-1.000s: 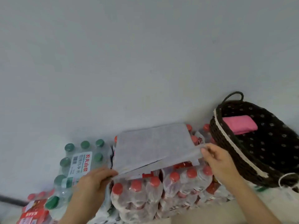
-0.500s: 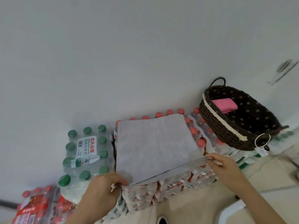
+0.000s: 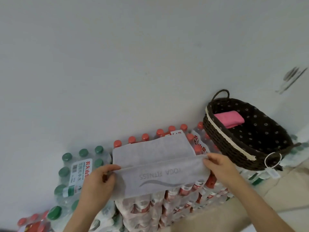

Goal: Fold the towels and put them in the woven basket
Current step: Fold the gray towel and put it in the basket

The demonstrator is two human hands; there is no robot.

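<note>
The grey towel (image 3: 158, 166) lies on shrink-wrapped packs of red-capped bottles (image 3: 168, 206), its near portion hanging over the front edge with upside-down "YOGA FITNESS" lettering showing. The left hand (image 3: 98, 183) has its fingers clamped on the towel's left end along a raised fold line, and the right hand (image 3: 219, 166) has its fingers pinched on the right end of the same fold. The woven basket (image 3: 217, 136) sits to the right on further packs, holding a folded pink towel (image 3: 229, 118); a pack of green-capped bottles (image 3: 75, 168) stands left.
</note>
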